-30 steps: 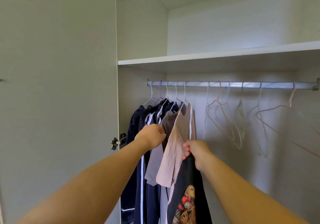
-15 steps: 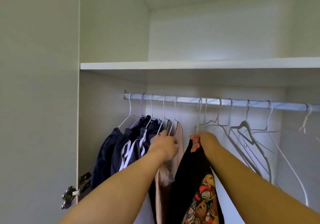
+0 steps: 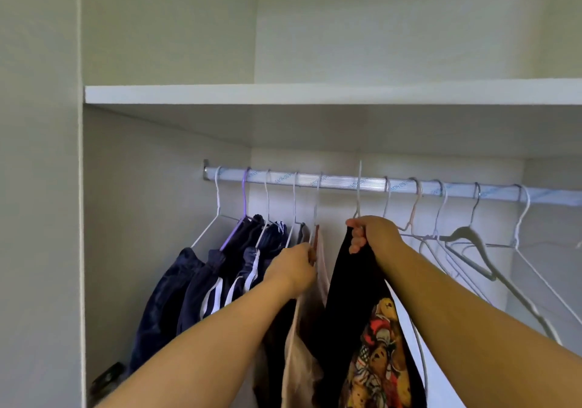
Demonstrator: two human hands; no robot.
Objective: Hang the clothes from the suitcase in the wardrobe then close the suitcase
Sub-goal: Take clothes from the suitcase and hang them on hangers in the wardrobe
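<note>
A metal rail [image 3: 340, 183] runs across the wardrobe under a white shelf. My right hand [image 3: 370, 234] grips the neck of a white hanger [image 3: 358, 193] carrying a black T-shirt with a colourful print [image 3: 356, 313]; the hook reaches up in front of the rail. My left hand [image 3: 294, 266] presses against the beige garment [image 3: 302, 360] hanging just left of it, fingers closed on its edge. Further left hang several dark navy clothes with white stripes [image 3: 220, 281]. The suitcase is out of view.
Several bare wire and plastic hangers [image 3: 466, 240] hang on the rail to the right of my right hand. The white shelf [image 3: 315, 94] sits above the rail. The open wardrobe door [image 3: 37, 187] stands at the left, with a hinge [image 3: 107, 376] low down.
My right hand has risen with the black T-shirt's hanger, so its hook now reaches the rail. My left hand stayed against the beige garment. The view came closer and tilted up.
</note>
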